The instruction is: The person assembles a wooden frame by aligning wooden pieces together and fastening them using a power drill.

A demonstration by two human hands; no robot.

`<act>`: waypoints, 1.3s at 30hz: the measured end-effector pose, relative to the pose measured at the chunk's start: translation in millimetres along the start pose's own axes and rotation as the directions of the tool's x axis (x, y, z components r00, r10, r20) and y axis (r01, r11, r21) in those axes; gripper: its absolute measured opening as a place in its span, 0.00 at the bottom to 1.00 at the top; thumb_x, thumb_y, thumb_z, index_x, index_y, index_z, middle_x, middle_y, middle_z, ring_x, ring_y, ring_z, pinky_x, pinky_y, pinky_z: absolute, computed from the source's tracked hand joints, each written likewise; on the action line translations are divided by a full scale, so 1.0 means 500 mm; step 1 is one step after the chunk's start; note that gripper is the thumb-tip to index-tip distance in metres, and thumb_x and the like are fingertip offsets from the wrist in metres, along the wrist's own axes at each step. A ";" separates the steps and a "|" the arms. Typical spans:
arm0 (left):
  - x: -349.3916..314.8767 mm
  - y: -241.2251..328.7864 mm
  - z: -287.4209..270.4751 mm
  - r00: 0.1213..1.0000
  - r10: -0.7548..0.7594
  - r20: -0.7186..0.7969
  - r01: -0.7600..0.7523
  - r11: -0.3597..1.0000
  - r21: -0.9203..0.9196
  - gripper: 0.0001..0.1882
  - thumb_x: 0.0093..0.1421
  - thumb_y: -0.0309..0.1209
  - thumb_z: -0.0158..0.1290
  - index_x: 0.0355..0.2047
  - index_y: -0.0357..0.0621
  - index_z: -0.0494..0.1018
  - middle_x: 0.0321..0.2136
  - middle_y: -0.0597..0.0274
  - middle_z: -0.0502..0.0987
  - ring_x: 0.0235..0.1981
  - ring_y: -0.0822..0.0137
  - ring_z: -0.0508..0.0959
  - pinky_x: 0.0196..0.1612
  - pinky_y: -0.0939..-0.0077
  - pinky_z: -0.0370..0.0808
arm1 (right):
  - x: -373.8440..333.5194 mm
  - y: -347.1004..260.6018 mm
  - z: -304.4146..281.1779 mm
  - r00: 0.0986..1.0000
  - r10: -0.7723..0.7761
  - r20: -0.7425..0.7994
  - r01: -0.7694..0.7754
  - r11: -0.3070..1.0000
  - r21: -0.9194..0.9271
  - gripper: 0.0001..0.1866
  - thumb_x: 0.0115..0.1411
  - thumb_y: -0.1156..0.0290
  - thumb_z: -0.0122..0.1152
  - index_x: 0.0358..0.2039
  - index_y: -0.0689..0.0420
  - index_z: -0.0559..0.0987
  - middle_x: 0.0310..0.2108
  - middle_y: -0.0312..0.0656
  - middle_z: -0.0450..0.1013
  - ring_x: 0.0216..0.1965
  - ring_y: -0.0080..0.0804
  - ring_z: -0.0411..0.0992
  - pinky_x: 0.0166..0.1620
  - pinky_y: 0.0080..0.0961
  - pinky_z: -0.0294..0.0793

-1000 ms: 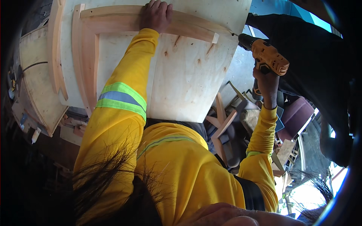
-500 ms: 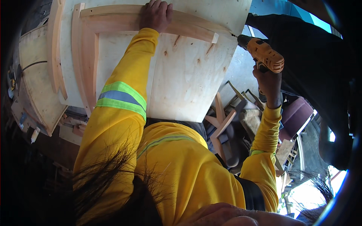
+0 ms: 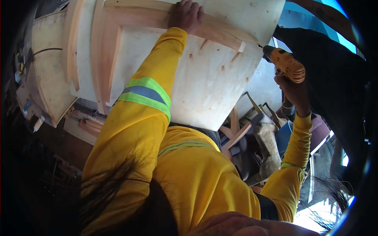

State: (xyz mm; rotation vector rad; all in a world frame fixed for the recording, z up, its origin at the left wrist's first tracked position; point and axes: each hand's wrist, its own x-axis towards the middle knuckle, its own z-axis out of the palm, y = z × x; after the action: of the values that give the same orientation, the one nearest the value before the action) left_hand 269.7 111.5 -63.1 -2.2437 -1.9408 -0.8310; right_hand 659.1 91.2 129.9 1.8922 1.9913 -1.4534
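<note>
My left hand (image 3: 186, 15) is closed over the upper rail of a pale wooden frame (image 3: 141, 17), which lies on a plywood board (image 3: 189, 86). At the frame's left end, a curved leg (image 3: 107, 59) runs down toward me. My right hand (image 3: 293, 90) grips an orange and black cordless drill (image 3: 289, 65) by its handle. The drill points left, its bit at the tapered right end of the rail. Whether the bit has entered the wood is too small to tell.
A loose curved wooden piece (image 3: 71, 47) lies left of the frame. Furniture parts and wood offcuts (image 3: 267, 145) are piled below the board's right edge. A person in dark clothing (image 3: 330, 78) is close by on the right. Another curved plywood panel (image 3: 47, 67) stands at far left.
The whole view has shifted, so the frame, board and both arms appear farther right and slightly higher or lower. My left hand keeps its hold; the drill stays at the rail's end.
</note>
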 end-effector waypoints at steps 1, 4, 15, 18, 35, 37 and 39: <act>-0.004 -0.004 0.001 1.000 -0.012 0.006 0.012 1.000 0.000 0.14 0.65 0.38 0.55 0.25 0.46 0.69 0.26 0.59 0.73 0.35 0.55 0.74 0.40 0.58 0.73 | 0.004 0.012 -0.008 0.999 0.010 0.033 -0.011 0.999 0.032 0.20 0.53 0.77 0.67 0.48 0.58 0.77 0.36 0.37 0.77 0.35 0.24 0.75 0.40 0.23 0.77; -0.005 -0.006 0.005 1.000 -0.027 0.016 0.027 0.999 -0.027 0.13 0.64 0.38 0.55 0.25 0.47 0.70 0.26 0.60 0.73 0.35 0.55 0.75 0.40 0.58 0.73 | 0.006 0.030 -0.018 0.998 0.011 0.069 -0.017 0.996 0.083 0.20 0.52 0.78 0.65 0.48 0.58 0.77 0.38 0.37 0.77 0.36 0.24 0.75 0.40 0.22 0.77; -0.005 -0.006 0.004 0.999 -0.035 0.034 0.036 0.999 -0.013 0.11 0.62 0.35 0.55 0.26 0.46 0.69 0.26 0.58 0.72 0.35 0.54 0.74 0.41 0.57 0.74 | 0.018 0.048 -0.025 0.996 0.052 0.071 -0.052 0.999 0.002 0.19 0.51 0.80 0.60 0.46 0.58 0.76 0.38 0.37 0.77 0.36 0.26 0.76 0.41 0.24 0.78; -0.005 0.002 0.005 0.998 -0.046 0.030 0.047 0.999 -0.014 0.10 0.62 0.35 0.55 0.26 0.46 0.69 0.26 0.58 0.72 0.35 0.54 0.74 0.42 0.56 0.74 | 0.026 0.047 -0.027 1.000 0.018 0.024 -0.016 0.998 -0.060 0.18 0.52 0.79 0.60 0.45 0.58 0.76 0.36 0.37 0.77 0.36 0.26 0.77 0.41 0.24 0.78; -0.006 -0.002 0.003 0.998 -0.032 0.052 0.031 0.999 0.033 0.10 0.63 0.33 0.52 0.26 0.46 0.69 0.27 0.58 0.73 0.35 0.53 0.74 0.43 0.55 0.73 | 0.045 0.012 -0.031 0.999 0.017 0.040 -0.013 0.994 -0.111 0.16 0.55 0.77 0.61 0.45 0.58 0.75 0.31 0.37 0.74 0.28 0.23 0.72 0.34 0.22 0.75; -0.008 -0.009 0.009 0.998 -0.031 0.059 0.028 0.998 0.049 0.10 0.61 0.35 0.55 0.26 0.45 0.70 0.27 0.58 0.73 0.35 0.53 0.74 0.42 0.56 0.74 | 0.051 0.005 -0.034 0.996 0.047 0.071 -0.041 0.995 -0.088 0.17 0.55 0.77 0.61 0.46 0.58 0.75 0.31 0.37 0.74 0.28 0.23 0.72 0.34 0.23 0.75; -0.011 -0.013 0.010 0.997 -0.022 0.074 0.017 0.997 0.076 0.12 0.58 0.38 0.60 0.28 0.45 0.72 0.28 0.58 0.74 0.34 0.53 0.75 0.40 0.57 0.74 | 0.057 -0.003 -0.036 0.993 0.061 0.097 -0.054 0.995 -0.081 0.17 0.55 0.77 0.61 0.47 0.58 0.75 0.31 0.37 0.74 0.28 0.23 0.72 0.34 0.23 0.75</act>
State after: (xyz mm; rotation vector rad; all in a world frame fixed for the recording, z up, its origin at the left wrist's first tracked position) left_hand 264.9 110.0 -71.7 -2.2479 -1.9936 -0.6730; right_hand 660.4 124.6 124.0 1.7937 1.9043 -1.4049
